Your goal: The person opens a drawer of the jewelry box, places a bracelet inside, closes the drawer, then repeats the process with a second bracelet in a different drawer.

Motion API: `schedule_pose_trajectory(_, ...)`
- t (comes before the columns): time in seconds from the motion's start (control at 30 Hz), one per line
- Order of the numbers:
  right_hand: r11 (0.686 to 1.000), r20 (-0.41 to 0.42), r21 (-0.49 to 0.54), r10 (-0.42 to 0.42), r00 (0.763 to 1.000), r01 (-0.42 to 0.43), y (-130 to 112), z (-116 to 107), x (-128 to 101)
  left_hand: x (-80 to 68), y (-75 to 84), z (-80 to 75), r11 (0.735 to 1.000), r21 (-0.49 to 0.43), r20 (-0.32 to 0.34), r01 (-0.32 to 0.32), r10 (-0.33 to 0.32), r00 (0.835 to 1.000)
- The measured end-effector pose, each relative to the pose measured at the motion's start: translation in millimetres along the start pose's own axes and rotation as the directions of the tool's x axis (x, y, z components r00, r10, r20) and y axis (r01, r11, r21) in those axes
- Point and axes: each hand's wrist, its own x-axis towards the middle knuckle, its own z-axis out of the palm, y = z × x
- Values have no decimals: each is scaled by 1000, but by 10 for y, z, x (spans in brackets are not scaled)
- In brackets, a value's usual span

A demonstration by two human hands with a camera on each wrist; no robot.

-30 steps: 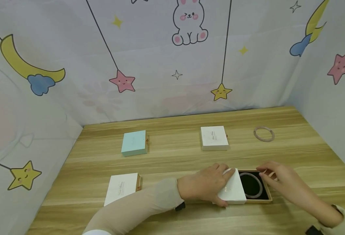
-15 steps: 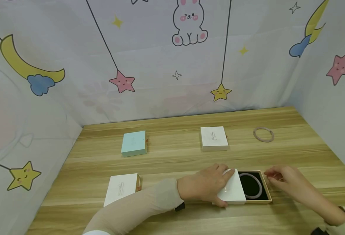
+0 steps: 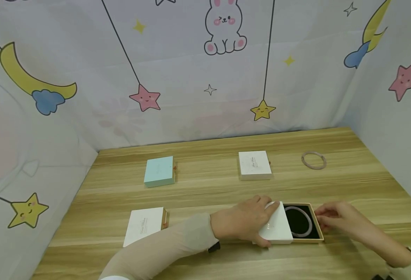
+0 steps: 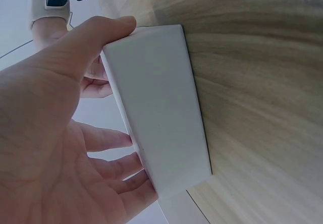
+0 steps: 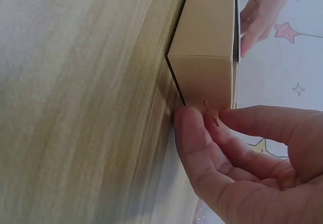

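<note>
Beige sleeves (image 3: 177,241) and a dark wristband (image 3: 214,246).

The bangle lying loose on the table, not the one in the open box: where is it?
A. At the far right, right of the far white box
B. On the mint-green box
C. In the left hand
A: the loose bangle lies on bare wood, right of the far white box.
</note>
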Motion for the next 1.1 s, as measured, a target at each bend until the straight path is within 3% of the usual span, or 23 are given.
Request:
schedule_pose_trajectory(0.1, 998, 26, 59, 26, 999, -28, 17, -5, -10, -6, 6, 1, 1000, 1, -3, 7, -7, 1000)
schedule_pose_trajectory(0.47, 976, 72, 216, 2, 997, -18, 100, 2, -14, -24, 12, 0, 1000, -1, -8, 12, -12, 1000)
schedule_pose_trajectory(0.87, 979, 33, 191, 63, 997, -68, 75, 50, 7, -24, 13, 2, 1000, -3, 5, 23, -23, 1000)
schedule_pose_trajectory(1.1, 985, 27, 171, 22, 999, -26, 45, 96, 45, -12, 0, 27, 1000, 31, -20, -5, 6, 1000)
